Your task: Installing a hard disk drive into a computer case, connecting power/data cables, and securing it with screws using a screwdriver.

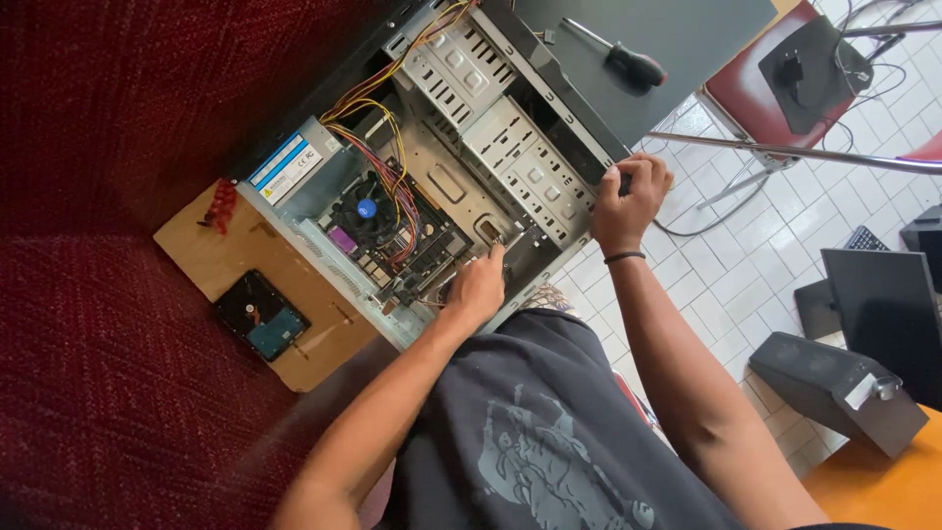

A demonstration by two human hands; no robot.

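Open case (461,147) on tabletop (211,260), side panel already off. Our left hand (478,287) reaches inside at 6 o'clock, grip hidden; right hand (629,199) clasps the case edge at 3. Hard drive (262,316) lies out at 8; screwdriver (618,56) unused at 1.

Repair workshop, opened computer case (442,167), screwdriver (618,57)

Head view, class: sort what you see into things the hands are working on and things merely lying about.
In hand: left hand inside the open computer case; right hand gripping its front edge.

Lying about: screwdriver, hard drive, wooden board, chair, monitor.
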